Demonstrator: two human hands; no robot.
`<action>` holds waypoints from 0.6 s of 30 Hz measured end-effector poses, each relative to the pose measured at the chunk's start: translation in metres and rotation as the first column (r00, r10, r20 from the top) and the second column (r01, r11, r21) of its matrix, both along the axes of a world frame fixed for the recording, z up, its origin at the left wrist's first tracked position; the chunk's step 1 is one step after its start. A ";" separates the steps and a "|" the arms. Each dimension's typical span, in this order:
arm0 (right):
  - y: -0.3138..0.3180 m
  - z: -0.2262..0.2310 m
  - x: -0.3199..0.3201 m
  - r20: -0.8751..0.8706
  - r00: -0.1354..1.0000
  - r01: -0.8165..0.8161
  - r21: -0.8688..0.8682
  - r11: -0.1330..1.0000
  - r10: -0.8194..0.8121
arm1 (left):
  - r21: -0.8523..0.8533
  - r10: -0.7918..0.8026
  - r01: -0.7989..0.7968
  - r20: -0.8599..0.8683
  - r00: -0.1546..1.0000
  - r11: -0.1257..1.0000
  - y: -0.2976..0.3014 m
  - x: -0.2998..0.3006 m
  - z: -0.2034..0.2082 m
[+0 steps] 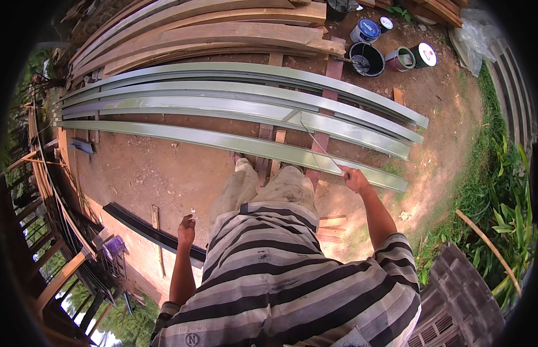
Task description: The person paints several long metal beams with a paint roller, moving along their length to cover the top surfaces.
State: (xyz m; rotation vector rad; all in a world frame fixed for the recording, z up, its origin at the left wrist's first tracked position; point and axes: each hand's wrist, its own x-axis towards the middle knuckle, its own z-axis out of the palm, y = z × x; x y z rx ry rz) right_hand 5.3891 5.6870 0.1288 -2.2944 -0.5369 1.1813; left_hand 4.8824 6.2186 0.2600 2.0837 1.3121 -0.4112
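My right hand (356, 180) is closed around the handle of a small paint roller (291, 115). From that hand its thin frame reaches up and left over the nearest board to the roller head, which rests on one of the glossy boards behind. These long pale grey-green boards (234, 108) lie side by side across crosspieces, and their surfaces look wet. The nearest long board (240, 142) lies separate, just in front of my legs. My left hand (187, 229) hangs at my side with its fingers curled; a small pale spot shows at the fingertips, too small to name.
Bare timber planks (223, 39) are stacked behind the boards. A black bucket (367, 60) stands at the back right beside several paint cans, including a blue-lidded tub (367, 30). A dark long beam (147, 229) lies at left; grass (483, 156) borders the right.
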 end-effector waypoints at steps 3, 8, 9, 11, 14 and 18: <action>0.063 -0.032 0.008 0.048 0.993 -0.110 -0.047 0.993 0.112 | -0.116 0.071 -0.070 0.006 0.997 0.991 -0.047 0.049 0.012; 0.129 -0.026 -0.010 -0.083 0.996 -0.008 -0.029 1.000 0.005 | -0.085 0.205 -0.203 0.008 0.979 0.975 -0.067 0.051 0.030; 0.103 -0.035 -0.013 -0.001 1.000 -0.024 0.023 0.999 0.024 | -0.094 0.249 -0.246 0.030 0.968 0.965 -0.064 0.048 0.026; 0.063 -0.015 -0.020 0.039 0.999 -0.029 -0.043 0.999 0.030 | -0.053 0.316 -0.315 0.027 0.948 0.948 -0.063 0.006 0.024; -0.027 0.001 -0.022 -0.054 0.996 0.072 -0.094 0.993 -0.078 | -0.076 0.464 -0.460 0.051 0.884 0.885 -0.087 -0.001 0.019; -0.006 0.002 -0.025 0.010 1.000 -0.017 -0.055 0.998 0.018 | -0.168 0.528 -0.525 -0.028 0.849 0.834 -0.099 -0.033 -0.007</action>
